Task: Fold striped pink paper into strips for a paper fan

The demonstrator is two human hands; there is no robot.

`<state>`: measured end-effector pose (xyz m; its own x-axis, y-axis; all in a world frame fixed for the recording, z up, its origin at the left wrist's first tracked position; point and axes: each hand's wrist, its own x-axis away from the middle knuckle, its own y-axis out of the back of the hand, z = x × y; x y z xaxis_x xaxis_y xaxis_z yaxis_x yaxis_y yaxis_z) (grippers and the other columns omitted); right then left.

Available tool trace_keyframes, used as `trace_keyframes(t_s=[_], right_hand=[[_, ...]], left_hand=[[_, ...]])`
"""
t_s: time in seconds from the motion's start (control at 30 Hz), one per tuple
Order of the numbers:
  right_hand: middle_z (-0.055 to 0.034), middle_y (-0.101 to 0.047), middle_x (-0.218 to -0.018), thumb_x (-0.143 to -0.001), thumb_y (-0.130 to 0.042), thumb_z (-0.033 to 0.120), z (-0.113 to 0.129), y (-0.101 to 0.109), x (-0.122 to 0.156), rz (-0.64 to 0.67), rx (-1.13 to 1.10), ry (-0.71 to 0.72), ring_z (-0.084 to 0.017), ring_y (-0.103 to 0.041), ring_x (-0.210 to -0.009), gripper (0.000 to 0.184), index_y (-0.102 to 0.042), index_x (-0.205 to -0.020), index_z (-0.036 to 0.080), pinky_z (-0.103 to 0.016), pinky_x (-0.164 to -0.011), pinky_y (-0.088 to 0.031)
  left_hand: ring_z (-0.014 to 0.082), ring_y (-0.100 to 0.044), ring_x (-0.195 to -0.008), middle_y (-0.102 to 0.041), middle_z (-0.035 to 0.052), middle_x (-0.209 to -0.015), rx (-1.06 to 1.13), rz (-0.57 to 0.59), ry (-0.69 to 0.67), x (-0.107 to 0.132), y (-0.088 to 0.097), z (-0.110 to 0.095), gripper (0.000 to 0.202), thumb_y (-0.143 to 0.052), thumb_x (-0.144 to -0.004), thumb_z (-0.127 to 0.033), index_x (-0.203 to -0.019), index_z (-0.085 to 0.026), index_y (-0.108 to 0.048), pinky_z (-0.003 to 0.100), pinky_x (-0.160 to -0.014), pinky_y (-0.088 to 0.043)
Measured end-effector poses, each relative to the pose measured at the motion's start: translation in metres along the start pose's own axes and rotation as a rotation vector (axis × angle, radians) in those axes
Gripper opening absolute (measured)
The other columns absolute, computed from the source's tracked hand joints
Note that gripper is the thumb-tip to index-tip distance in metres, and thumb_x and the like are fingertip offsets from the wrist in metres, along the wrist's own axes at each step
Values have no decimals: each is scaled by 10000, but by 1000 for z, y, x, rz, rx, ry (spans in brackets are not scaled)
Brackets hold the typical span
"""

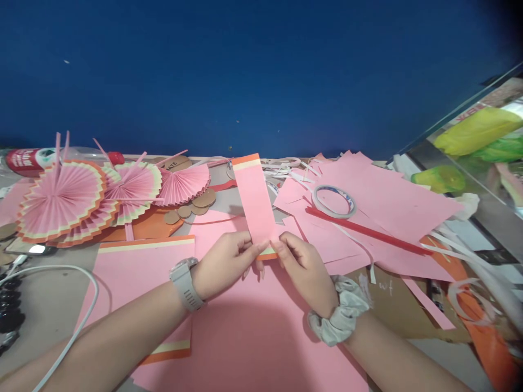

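Note:
Between my two hands a pink paper strip (pixel 255 198) stands up, edged with cream and orange bands at its top and bottom ends. My left hand (pixel 226 258) pinches its lower left edge, thumb in front and fingers behind. On the lower right edge, my right hand (pixel 300 264) pinches the paper the same way. Beneath the hands lies a large pink sheet (pixel 249 337). Partly under my left forearm is another pink sheet with cream and orange borders (pixel 143 272).
Pleated paper fans (pixel 61 198) stand at the left by a plastic bottle (pixel 28 160) and brown cardboard discs (pixel 204 198). To the right, a tape roll (pixel 334 200) and a red strip (pixel 368 231) lie on stacked pink paper (pixel 392 201). A white cable (pixel 92 305) crosses my left forearm.

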<state>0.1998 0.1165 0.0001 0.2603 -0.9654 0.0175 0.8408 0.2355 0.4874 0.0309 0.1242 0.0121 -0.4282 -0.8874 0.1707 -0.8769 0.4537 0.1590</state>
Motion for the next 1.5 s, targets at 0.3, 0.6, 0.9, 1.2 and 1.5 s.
trace_keyframes(t_s=[0.3,0.6,0.9,1.2,1.5], right_hand=[[56,-296,-569,-940,-323,400,-3,-1,0,51,24,8,-100,-320,-517,367,-299,-629,206,-241,-512,-282],[45,-248,-588,-933,-315,385,7,3,-1,231,-62,58,-111,-273,-531,363,-244,-621,212,-248,-507,-271],[34,-428,-603,-949,-314,331,7,-4,2,248,152,117,-114,-405,-560,316,-352,-664,201,-247,-549,-289],[48,-346,-559,-941,-329,291,6,-9,2,214,354,205,-107,-349,-521,345,-225,-625,201,-261,-531,-233],[50,-315,-548,-931,-342,283,5,-9,4,260,385,231,-109,-345,-522,343,-226,-620,198,-258,-536,-227]], left_hand=[[85,-486,-387,-589,-21,-495,42,65,3,-2,2,7,315,-407,-892,-438,-776,-168,-521,177,-416,-378],[154,-603,-611,-654,36,-701,129,63,-48,-3,7,1,319,-471,-861,-421,-826,-141,-621,234,-578,-468],[150,-559,-681,-625,28,-719,308,-11,-69,-4,6,-2,185,-603,-791,-303,-693,-148,-626,252,-657,-446],[159,-566,-669,-628,28,-703,593,-247,-16,-8,9,0,182,-580,-812,-317,-770,-148,-631,290,-674,-450],[106,-590,-722,-644,-25,-746,830,-434,26,-16,31,2,73,-658,-747,-255,-765,-186,-641,203,-697,-460]])
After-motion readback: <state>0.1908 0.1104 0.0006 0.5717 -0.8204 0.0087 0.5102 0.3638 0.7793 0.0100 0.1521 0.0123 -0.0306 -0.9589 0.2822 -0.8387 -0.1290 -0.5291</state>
